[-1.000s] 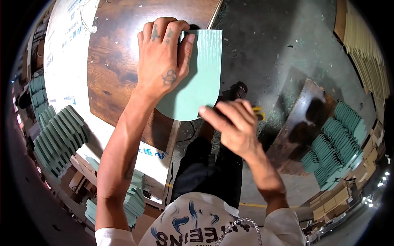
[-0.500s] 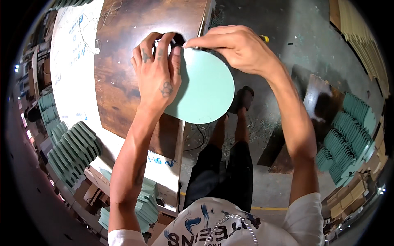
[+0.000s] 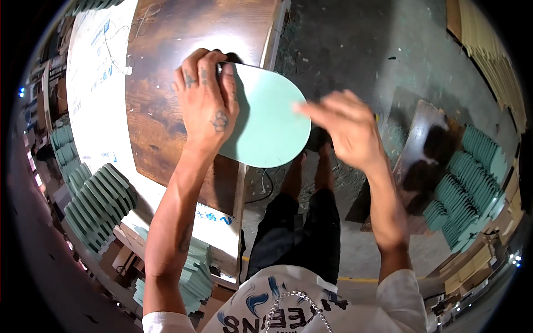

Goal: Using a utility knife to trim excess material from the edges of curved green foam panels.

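A pale green board (image 3: 269,119) with a rounded right end lies on the brown wood-grain tabletop (image 3: 161,127), that end reaching past the table's edge. My left hand (image 3: 205,94) is closed on the board's left part, thumb on its face and fingers curled near its far edge. Something dark shows beside those fingertips, too hidden to name. Over the board's rounded right edge is my right hand (image 3: 347,125), smeared by motion, its fingers closed with the foremost reaching to the rim. A small bit of yellow shows at its far side, perhaps the end of a tool mostly hidden in the hand.
Stacked green boards (image 3: 100,208) stand at the left, with more boards (image 3: 466,186) piled on the right. A brown panel (image 3: 419,150) lies on the grey floor, where green scraps are scattered. Tan sheets (image 3: 486,55) lean at the far right. A thin cord hangs beside the table.
My right hand has moved from the board's far edge toward me and right, down to its rounded end. The board and my left hand have shifted slightly left.
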`<state>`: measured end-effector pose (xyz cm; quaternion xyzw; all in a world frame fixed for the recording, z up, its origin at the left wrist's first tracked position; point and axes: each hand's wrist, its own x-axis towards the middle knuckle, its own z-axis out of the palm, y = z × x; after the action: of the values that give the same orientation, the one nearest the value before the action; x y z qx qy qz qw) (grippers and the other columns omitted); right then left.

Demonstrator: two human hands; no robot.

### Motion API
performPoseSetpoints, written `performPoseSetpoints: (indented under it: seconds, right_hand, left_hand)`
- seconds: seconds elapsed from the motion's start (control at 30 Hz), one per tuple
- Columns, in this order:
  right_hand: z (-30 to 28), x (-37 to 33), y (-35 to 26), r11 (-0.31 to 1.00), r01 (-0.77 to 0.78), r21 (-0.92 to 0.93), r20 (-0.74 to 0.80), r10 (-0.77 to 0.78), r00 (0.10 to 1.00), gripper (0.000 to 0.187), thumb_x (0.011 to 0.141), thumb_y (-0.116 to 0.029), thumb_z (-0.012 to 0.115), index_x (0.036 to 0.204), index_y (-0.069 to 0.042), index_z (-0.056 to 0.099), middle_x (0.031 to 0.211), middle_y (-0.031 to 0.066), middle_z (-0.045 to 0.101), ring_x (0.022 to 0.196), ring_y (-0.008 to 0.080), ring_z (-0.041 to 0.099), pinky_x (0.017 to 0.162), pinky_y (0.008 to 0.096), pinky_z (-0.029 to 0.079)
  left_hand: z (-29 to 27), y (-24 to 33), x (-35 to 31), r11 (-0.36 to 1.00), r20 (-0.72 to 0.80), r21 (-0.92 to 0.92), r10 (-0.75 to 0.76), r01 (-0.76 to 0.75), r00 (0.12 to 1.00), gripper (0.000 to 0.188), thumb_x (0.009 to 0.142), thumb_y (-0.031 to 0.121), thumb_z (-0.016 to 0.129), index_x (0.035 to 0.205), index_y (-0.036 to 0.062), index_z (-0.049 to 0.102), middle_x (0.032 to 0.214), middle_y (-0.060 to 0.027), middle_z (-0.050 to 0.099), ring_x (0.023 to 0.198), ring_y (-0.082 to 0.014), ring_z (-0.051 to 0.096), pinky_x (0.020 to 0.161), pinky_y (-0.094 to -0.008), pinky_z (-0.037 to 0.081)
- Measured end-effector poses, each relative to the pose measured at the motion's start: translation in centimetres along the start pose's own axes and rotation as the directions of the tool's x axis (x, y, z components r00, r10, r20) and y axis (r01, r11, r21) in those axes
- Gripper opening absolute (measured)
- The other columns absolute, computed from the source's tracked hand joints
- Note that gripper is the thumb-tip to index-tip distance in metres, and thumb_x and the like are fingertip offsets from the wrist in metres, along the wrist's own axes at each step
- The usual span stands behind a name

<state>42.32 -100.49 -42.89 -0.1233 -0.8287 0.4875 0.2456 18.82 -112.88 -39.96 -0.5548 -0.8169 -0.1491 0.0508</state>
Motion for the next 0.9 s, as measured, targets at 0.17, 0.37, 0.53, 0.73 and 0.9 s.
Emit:
performPoseSetpoints:
  seconds: [0.17, 0.37, 0.53, 0.73, 0.9]
  right_hand:
    - [0.3, 6.6, 3.9, 0.978, 0.163, -0.131, -0.040, -0.169, 0.985, 0.054, 0.086, 0.007, 0.060, 0.125, -0.028, 0.072, 0.086, 0.0007, 0.072, 0.079, 0.0174, 0.065, 0.079, 0.0347, 0.051]
    - [0.4, 0.5, 0.4, 0.974, 0.109, -0.199, -0.060, -0.123, 0.991, 0.057, 0.085, 0.009, 0.061, 0.123, -0.032, 0.073, 0.092, 0.0004, 0.071, 0.086, 0.0174, 0.064, 0.074, 0.0322, 0.050]
    - [3.1, -5.0, -4.7, 0.981, -0.001, -0.194, -0.041, -0.007, 0.999, 0.065, 0.083, 0.011, 0.062, 0.130, -0.033, 0.070, 0.091, 0.0002, 0.064, 0.084, 0.0176, 0.060, 0.071, 0.0330, 0.048]
    - [2.4, -0.4, -3.6, 0.848, -0.375, 0.374, -0.262, 0.484, 0.835, 0.049, 0.090, 0.012, 0.058, 0.130, -0.014, 0.070, 0.121, 0.0100, 0.073, 0.079, 0.0168, 0.070, 0.069, 0.0274, 0.057]
    - [-0.6, 5.9, 1.6, 0.991, 0.037, -0.126, -0.080, -0.047, 0.996, 0.044, 0.092, 0.004, 0.056, 0.125, -0.020, 0.073, 0.096, 0.0075, 0.074, 0.083, 0.0226, 0.069, 0.083, 0.0371, 0.058]
  left_hand:
    - [0.0, 0.6, 0.5, 1.000, -0.005, -0.001, 0.025, -0.025, 1.000, 0.023, 0.104, 0.024, 0.051, 0.120, 0.0075, 0.057, 0.123, -0.0150, 0.052, 0.109, -0.0353, 0.048, 0.096, -0.0517, 0.038]
    - [-0.2, 0.0, 0.1, 1.000, -0.024, 0.009, 0.004, -0.004, 1.000, 0.023, 0.104, 0.023, 0.053, 0.118, 0.0070, 0.058, 0.123, -0.0147, 0.053, 0.109, -0.0356, 0.048, 0.096, -0.0511, 0.038]
    - [-0.2, -0.2, 0.1, 1.000, -0.050, 0.017, 0.016, -0.016, 0.999, 0.021, 0.102, 0.021, 0.055, 0.116, 0.0057, 0.057, 0.121, -0.0149, 0.053, 0.107, -0.0351, 0.048, 0.095, -0.0517, 0.036]
    - [-0.2, 1.7, -1.8, 0.969, -0.027, 0.204, -0.137, 0.139, 0.990, 0.023, 0.102, 0.016, 0.051, 0.121, 0.0017, 0.053, 0.118, -0.0181, 0.053, 0.109, -0.0327, 0.049, 0.098, -0.0563, 0.035]
    - [-0.8, 1.3, -1.5, 0.990, -0.007, -0.085, 0.116, -0.116, 0.993, 0.025, 0.102, 0.010, 0.051, 0.125, 0.0022, 0.057, 0.122, -0.0192, 0.056, 0.108, -0.0348, 0.053, 0.093, -0.0487, 0.043]
